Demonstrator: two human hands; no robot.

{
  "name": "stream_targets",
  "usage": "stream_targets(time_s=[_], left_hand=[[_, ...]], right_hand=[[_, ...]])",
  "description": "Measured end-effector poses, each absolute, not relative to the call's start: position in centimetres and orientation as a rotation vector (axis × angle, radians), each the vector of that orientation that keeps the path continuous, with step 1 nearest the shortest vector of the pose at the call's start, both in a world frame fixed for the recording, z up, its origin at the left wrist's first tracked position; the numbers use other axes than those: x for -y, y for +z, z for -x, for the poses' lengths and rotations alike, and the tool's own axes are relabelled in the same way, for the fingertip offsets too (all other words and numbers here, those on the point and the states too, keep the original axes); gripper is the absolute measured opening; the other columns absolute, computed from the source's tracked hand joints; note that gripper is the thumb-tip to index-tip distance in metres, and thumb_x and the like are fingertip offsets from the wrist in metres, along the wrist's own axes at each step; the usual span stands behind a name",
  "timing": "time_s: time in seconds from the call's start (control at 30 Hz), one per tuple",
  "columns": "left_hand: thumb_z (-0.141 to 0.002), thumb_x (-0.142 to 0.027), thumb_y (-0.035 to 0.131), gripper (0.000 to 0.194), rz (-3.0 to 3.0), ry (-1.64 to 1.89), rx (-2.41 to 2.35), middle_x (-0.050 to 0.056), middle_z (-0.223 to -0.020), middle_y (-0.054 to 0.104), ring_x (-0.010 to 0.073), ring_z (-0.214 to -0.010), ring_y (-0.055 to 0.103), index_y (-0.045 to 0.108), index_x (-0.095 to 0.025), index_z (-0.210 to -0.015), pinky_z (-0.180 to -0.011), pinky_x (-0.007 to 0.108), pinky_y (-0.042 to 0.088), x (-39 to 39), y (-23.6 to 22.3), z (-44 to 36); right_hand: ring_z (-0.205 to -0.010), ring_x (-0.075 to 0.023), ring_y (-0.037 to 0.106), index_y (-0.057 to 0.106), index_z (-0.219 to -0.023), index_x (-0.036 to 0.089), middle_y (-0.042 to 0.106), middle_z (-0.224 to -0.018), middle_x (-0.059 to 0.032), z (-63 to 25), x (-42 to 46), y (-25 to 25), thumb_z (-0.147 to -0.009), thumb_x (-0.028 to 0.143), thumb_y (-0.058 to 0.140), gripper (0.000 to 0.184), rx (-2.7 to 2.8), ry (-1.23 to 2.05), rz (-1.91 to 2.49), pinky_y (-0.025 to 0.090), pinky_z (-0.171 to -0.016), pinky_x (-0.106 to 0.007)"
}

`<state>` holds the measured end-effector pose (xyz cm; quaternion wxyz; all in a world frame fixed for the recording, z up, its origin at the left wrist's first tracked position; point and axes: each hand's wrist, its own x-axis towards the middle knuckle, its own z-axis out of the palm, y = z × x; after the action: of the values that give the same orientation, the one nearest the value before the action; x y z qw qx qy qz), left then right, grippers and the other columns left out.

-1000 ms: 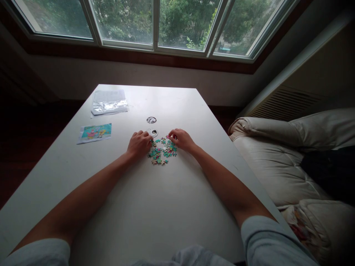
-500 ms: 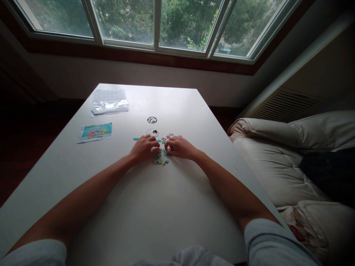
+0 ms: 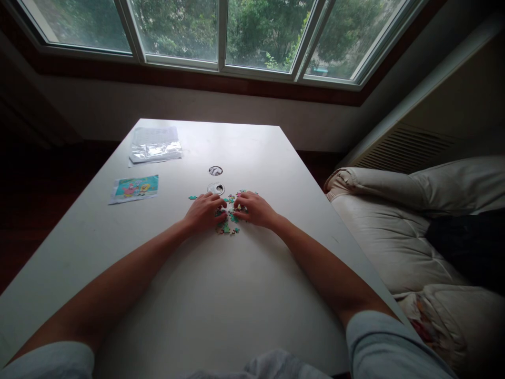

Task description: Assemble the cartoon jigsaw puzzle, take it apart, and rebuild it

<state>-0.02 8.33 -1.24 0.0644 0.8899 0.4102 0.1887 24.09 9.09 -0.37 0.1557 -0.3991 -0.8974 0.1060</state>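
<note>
A small heap of jigsaw puzzle pieces [image 3: 226, 229], mostly green with some pink and yellow, lies on the white table [image 3: 221, 295]. On its left side rests my left hand [image 3: 205, 211], fingers curved and apart over the pieces. Facing it from the right, my right hand [image 3: 254, 208] has its fingers spread and bent among the pieces. Both hands touch the heap, and the pieces under the fingers are partly hidden. One green puzzle piece [image 3: 192, 197] lies apart, just left of my left hand.
A colourful cartoon picture sheet [image 3: 137, 188] lies at the left of the table. Behind it is a clear plastic sleeve with papers [image 3: 155, 145]. Two round table inserts [image 3: 215, 171] sit beyond my hands. A padded cream sofa [image 3: 379, 226] stands along the right side.
My hands stay nearly in place, with the fingers shifting slightly. The pieces between them have moved a little, with more showing between the hands.
</note>
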Motion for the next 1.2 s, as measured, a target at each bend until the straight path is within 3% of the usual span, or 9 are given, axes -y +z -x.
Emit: stream_targets(time_s=[0.33, 0.73, 1.0, 1.2], left_hand=[[-0.091, -0.030, 0.064, 0.029, -2.654, 0.592, -1.167, 0.006, -0.100, 0.067, 0.0243, -0.098, 0.059, 0.074, -0.033, -0.118, -0.089, 0.039, 0.044, -8.4, -1.6, 0.0], [-0.094, -0.033, 0.063, 0.022, -2.702, 0.539, -1.159, 0.006, -0.101, 0.067, 0.0240, -0.098, 0.057, 0.078, -0.033, -0.109, -0.087, 0.039, 0.041, -8.4, -1.4, 0.0], [-0.094, -0.035, 0.062, 0.021, -2.712, 0.512, -1.181, 0.007, -0.100, 0.067, 0.0250, -0.098, 0.056, 0.077, -0.030, -0.107, -0.086, 0.040, 0.042, -8.3, -1.2, 0.1], [-0.097, -0.029, 0.057, 0.023, -2.715, 0.524, -1.185, 0.007, -0.103, 0.068, 0.0248, -0.100, 0.057, 0.077, -0.030, -0.108, -0.086, 0.039, 0.042, -8.5, -1.4, 0.1]], right_hand=[[-0.100, -0.0239, 0.054, 0.069, -0.098, 0.023, 0.065, -0.103, -0.0072, -23.0, -8.5, -0.9, -0.089, 0.038, 0.072, 0.018, 2.495, 0.203, 1.285, 0.038, -0.085, -0.034], [-0.096, -0.0226, 0.054, 0.066, -0.090, 0.022, 0.064, -0.099, -0.0063, -23.3, -8.7, -0.7, -0.087, 0.033, 0.072, 0.013, 2.491, 0.235, 1.341, 0.038, -0.084, -0.033], [-0.075, -0.0144, 0.056, 0.063, -0.088, 0.020, 0.063, -0.078, 0.0012, -23.3, -8.9, -0.8, -0.083, 0.020, 0.068, 0.008, 2.294, 0.561, 1.341, 0.038, -0.072, -0.026], [-0.074, -0.0137, 0.057, 0.064, -0.087, 0.021, 0.067, -0.082, 0.0008, -24.4, -10.3, -0.8, -0.085, 0.021, 0.064, 0.003, 2.147, 0.634, 1.234, 0.042, -0.070, -0.025]])
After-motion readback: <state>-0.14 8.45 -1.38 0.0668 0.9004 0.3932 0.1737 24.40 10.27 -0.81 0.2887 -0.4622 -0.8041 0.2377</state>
